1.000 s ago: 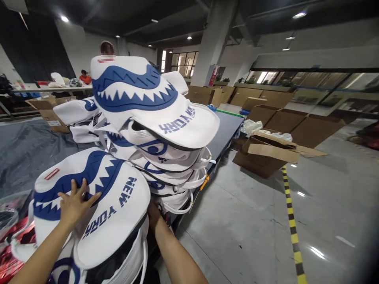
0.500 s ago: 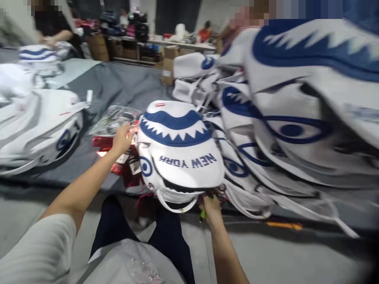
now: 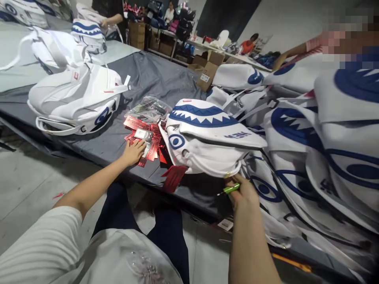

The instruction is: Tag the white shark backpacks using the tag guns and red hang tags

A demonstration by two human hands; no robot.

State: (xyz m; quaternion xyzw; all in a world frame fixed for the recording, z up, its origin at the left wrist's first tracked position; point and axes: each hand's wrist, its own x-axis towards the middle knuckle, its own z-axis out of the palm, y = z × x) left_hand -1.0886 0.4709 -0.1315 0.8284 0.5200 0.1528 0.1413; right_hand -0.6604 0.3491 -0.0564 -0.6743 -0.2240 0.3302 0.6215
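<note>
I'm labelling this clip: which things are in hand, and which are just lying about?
In hand:
left hand on red tags
right hand holding green tool
shark-face backpack between them

Lying about:
backpack pile
white backpack
clear plastic bag
cardboard box

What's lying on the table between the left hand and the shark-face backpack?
In the head view, red hang tags lie between the left hand and the shark-face backpack.

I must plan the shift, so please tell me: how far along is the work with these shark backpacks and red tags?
Looks done: nothing sure; a white backpack lies apart. In hand: the left hand rests on the red tags, the right hand holds a green tool under one shark backpack. Left: probably the big pile beside it.
</note>
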